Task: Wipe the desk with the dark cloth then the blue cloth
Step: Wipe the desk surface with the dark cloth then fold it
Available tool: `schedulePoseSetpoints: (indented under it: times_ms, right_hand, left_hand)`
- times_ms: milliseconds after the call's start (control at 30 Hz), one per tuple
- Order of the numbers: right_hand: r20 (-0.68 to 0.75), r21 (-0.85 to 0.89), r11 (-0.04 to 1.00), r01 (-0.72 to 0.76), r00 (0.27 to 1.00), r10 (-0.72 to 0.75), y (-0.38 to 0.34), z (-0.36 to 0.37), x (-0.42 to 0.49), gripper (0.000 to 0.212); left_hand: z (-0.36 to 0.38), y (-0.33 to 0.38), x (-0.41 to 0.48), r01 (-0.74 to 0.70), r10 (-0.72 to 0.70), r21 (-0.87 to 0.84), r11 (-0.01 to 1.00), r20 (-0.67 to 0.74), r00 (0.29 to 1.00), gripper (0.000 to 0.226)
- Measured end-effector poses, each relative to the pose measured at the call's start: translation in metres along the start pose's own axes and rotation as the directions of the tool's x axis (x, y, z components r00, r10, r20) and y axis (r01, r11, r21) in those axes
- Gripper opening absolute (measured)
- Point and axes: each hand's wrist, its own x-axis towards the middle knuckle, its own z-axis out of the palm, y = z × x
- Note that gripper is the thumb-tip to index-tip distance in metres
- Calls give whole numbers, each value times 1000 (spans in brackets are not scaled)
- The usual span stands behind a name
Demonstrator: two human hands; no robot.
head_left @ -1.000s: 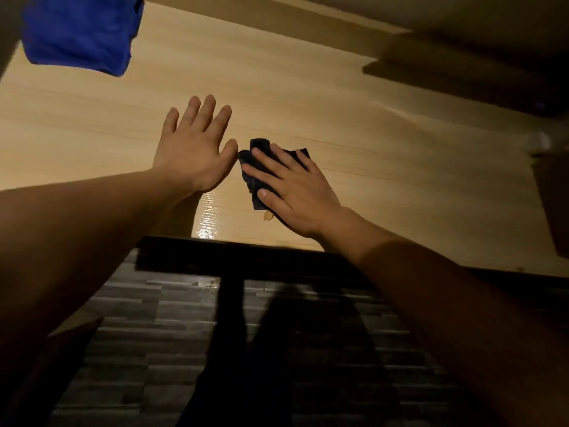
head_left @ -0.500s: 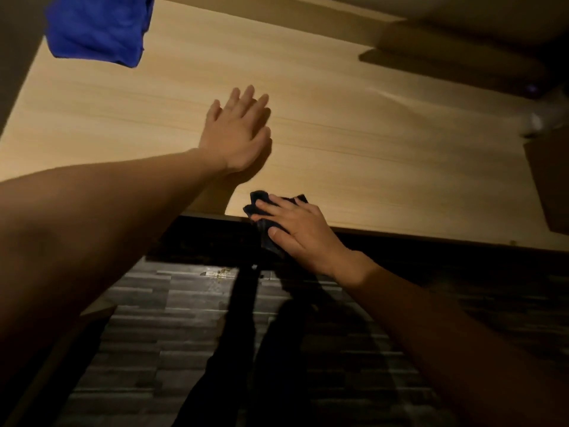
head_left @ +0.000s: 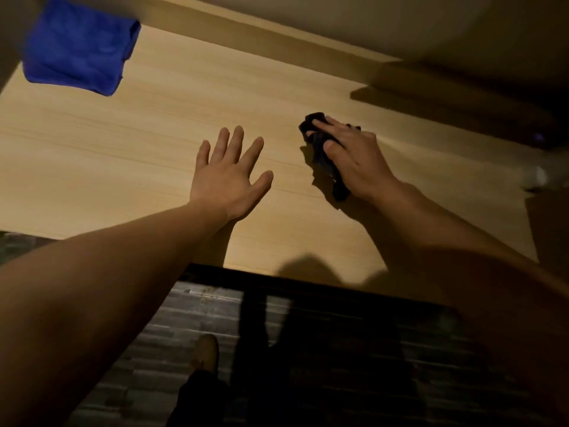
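Count: two cloths, two hands, one desk.

Desk [head_left: 154, 134]: flat top, pale wood-grain laminate, long straight grain lines running across; dark front edge. A raised strip of the same pale wood runs along the back.

Blue cloth [head_left: 77, 47]: bright blue, soft fuzzy pile, folded to a rough rectangle. Lies at the far left corner of the desk, well apart from both hands, untouched.

Dark cloth [head_left: 320, 152]: near-black, bunched and creased, irregular outline. Lies on the desk right of centre, under the right hand [head_left: 354, 158]. Fingers curl over it and press it to the surface; thumb lies across its near side. Cloth shows past the fingertips on the far side and trails out toward the wrist on the left side.

Left hand [head_left: 229, 177]: spread wide, fingers fanned, palm down, flat on the bare desk. Nothing in it. It sits just left of the dark cloth, a gap of bare wood between them.

Floor [head_left: 197, 306] below the desk edge: dark, ribbed planks. One tan shoe [head_left: 206, 349] visible there.
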Motion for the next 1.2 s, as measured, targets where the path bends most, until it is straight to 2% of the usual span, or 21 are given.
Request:
schedulePoseSetpoints:
  times_ms: [167, 333, 567, 833, 1200]
  right_hand:
    - [74, -230, 973, 26, 997, -9, 55, -7, 80, 58]
    - [103, -279, 953, 120, 990, -94, 81, 2, 122, 53]
    - [227, -462, 871, 166, 972, -64, 93, 1, 139, 58]
    - [251, -511, 845, 157, 968, -29, 88, 8, 125, 60]
    - [222, -524, 838, 156, 974, -43, 60, 35, 39, 58]
  left_hand:
    - [4, 2, 3, 39, -39, 9, 999, -17, 999, 77]
    - [6, 2, 3, 52, -51, 22, 998, -37, 998, 76]
    - [6, 3, 4, 61, -60, 39, 997, -38, 997, 76]
    - [5, 3, 3, 61, -60, 45, 997, -26, 998, 76]
    - [3, 2, 3, 34, -33, 22, 999, -22, 999, 77]
